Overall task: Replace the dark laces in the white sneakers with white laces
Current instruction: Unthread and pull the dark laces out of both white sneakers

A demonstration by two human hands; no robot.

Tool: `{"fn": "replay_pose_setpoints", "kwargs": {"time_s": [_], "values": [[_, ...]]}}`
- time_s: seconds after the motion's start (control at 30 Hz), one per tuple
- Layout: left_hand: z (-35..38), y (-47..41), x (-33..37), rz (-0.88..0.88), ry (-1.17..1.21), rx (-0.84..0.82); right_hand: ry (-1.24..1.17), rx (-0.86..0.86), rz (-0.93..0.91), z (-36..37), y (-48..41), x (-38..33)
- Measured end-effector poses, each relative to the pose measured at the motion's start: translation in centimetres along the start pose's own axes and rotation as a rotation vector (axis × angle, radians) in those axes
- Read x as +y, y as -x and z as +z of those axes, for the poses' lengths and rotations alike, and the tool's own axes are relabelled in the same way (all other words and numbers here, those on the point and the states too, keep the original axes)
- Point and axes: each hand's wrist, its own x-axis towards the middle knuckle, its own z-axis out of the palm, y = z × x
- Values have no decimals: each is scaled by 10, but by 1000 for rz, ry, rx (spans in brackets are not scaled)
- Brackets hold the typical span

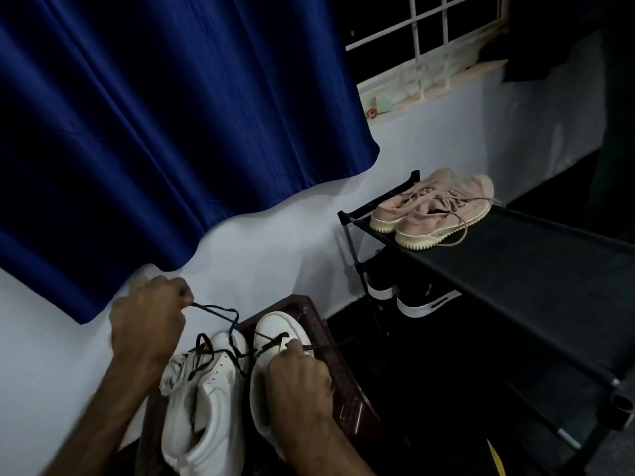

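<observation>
Where the white sneakers [223, 389] stand: side by side on a dark red plastic stool [318, 326], toes toward the wall [275, 252], both with dark laces [214, 306] in the eyelets.
Left hand [147, 321]: fingers curled tight, pinching one lace — raised above the left sneaker [199, 417], the lace running down to it.
Right hand [295, 376]: resting on the right sneaker [278, 329], fingertips closed on the lace at its outer side.
Shoe rack [515, 266]: black, just right of the stool; pink sneakers [433, 207] on the top shelf, black shoes [412, 298] with white soles below.
Curtain [154, 115]: blue, hanging behind the left hand — above the white wall.
</observation>
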Motion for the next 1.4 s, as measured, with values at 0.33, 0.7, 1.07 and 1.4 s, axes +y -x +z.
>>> {"fn": "replay_pose_setpoints", "kwargs": {"time_s": [0.33,0.7,1.07,1.4], "values": [[28,28,73,301,238,-513,-85,72,129,22,-7,2],[31,15,38,220,-16,-163,-53,36,152,20,-4,4],[40,25,37,270,503,-377,-33,58,170,24,-7,2],[40,24,66,507,-14,-234,-22,79,141,23,-4,5]]}}
